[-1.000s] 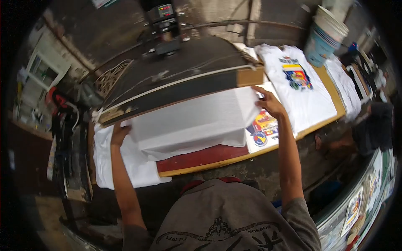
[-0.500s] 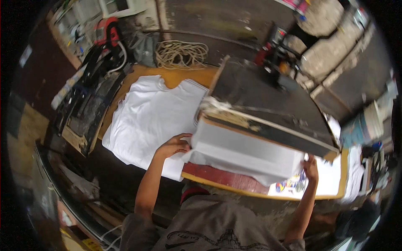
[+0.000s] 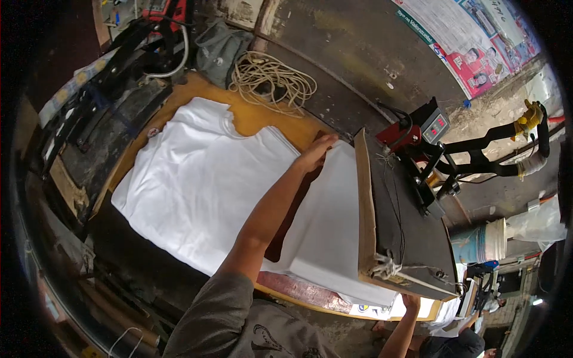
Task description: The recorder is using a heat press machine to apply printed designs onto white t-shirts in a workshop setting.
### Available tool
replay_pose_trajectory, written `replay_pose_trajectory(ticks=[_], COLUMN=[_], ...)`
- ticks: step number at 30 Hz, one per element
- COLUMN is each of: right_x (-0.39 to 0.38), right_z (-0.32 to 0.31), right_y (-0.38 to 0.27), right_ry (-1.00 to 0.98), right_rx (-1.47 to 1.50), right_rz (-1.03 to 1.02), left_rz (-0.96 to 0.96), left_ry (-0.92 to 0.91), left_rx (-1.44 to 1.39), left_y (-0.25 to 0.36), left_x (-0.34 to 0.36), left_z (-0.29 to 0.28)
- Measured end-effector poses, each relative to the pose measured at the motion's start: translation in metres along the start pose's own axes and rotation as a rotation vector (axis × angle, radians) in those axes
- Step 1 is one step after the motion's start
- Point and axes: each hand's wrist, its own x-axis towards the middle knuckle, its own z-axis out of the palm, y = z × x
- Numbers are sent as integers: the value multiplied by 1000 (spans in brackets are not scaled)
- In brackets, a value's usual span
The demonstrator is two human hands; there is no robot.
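A white garment [image 3: 325,221], likely a shirt, lies on the lower bed of a heat press, partly under the raised dark upper plate [image 3: 412,221]. My left arm reaches across to its far left corner, where my left hand [image 3: 317,153] rests with the fingers stretched out along the edge. At the near right edge of the cloth, below the plate's front corner, my right hand [image 3: 410,304] has its fingers bent on the fabric; the fingertips are partly hidden. Left of the press lies a stack of folded white shirts [image 3: 197,179]. A printed sheet [image 3: 364,310] shows near my right hand.
The press has a black lever handle [image 3: 483,140] and a control box with a lit display [image 3: 434,126]. Coiled rope [image 3: 274,80] lies behind the table [image 3: 197,89]. Another press [image 3: 113,113] stands left. Beyond the plate are a bucket [image 3: 477,241] and, lower right, a dark-haired person [image 3: 465,343].
My left hand has gone from the near left edge of the garment to its far corner. The right hand stays at the near right edge. My view has turned and shifted.
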Motion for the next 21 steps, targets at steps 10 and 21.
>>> replay_pose_trajectory(ticks=[10, 21], right_x=[-8, -67], right_z=[23, 141], right_y=[8, -11], right_ry=[-77, -177], right_rx=[-15, 27], right_rz=[-8, -105], left_rz=[-51, -92], left_ry=[-75, -28], left_rx=[-138, -22], left_y=[-25, -81], left_x=[-24, -312], left_z=[-12, -73])
